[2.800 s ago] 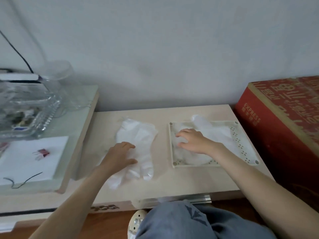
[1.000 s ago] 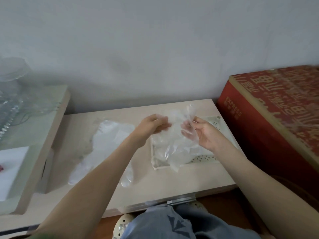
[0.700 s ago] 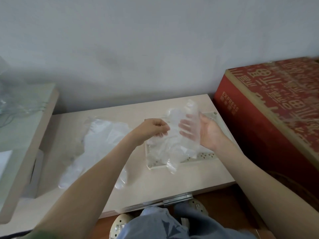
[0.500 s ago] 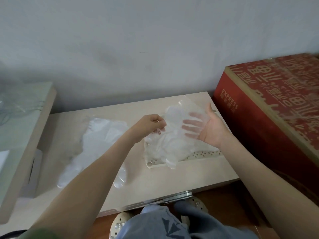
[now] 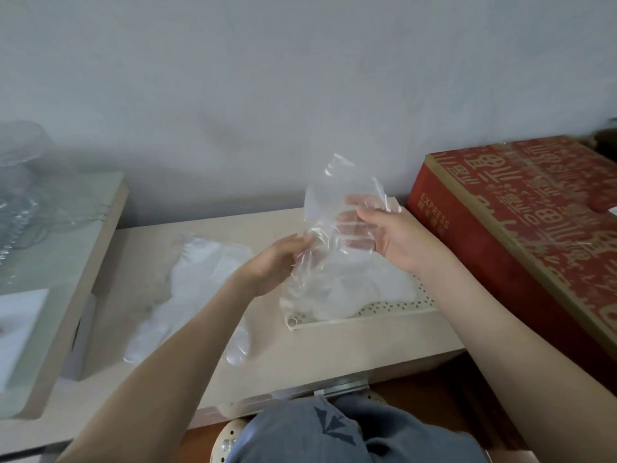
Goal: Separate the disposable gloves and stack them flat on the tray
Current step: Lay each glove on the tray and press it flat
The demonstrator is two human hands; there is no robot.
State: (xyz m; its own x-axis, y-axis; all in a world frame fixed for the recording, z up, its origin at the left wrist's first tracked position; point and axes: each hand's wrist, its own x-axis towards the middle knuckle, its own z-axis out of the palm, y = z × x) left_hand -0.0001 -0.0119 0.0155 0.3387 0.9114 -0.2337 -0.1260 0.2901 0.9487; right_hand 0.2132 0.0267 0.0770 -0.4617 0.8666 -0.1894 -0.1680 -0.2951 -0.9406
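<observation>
Change: both hands have risen since 2.8 s ago, when each lay flat, the left on the pile, the right on the tray; 1 glove (image 5: 337,235) now hangs in the air between them
Left hand (image 5: 277,262): fingers curled, pinching the glove's lower left edge
Right hand (image 5: 390,238): half open, palm toward the film, fingers seen through it; thumb seems to clamp the upper right edge
Key relation: the glove's long axis stands near upright, cuff end high, tail drooping toward the tray (image 5: 367,317) directly below; the right hand is nearer the tray, so laying down means tipping that axis flat and lowering
Glove: thin clear film, creased, limp; likely clings and folds on itself
Tray: cream, square, perforated rim; cloudy film already lies on it, count not readable
Pile (image 5: 197,279): more flattened translucent gloves on the table (image 5: 334,355), left of the tray
Box (image 5: 521,228): red printed carton, just right of the tray
</observation>
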